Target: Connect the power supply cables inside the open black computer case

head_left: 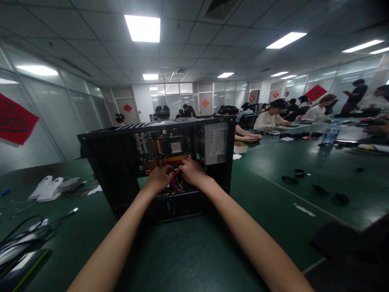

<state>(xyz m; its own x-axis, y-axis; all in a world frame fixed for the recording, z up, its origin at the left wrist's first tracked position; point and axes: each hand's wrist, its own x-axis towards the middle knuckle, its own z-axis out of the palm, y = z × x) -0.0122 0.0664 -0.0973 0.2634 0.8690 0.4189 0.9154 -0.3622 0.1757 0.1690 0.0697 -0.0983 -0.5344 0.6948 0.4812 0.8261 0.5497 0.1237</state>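
Observation:
An open black computer case (106, 174) stands on the table in front of me, its inside facing me. A motherboard (162, 142) with a square silver processor area (176, 147) is fixed in it, beside a power supply (216, 144) at the upper right. Both my hands reach in at the board's lower edge, around a bundle of red, yellow and black cables (176, 182). My left hand (159, 178) has its fingers curled in on the cables. My right hand (192, 170) pinches at their upper end, close to the orange slots (179, 159). The fingertips are partly hidden.
Black cables (27, 235) lie at the left, with white plastic pieces (48, 188) behind them. Small black parts (319, 189) and a plastic bottle (331, 133) are on the right. A small box (240, 147) sits behind the case; several people work at tables beyond.

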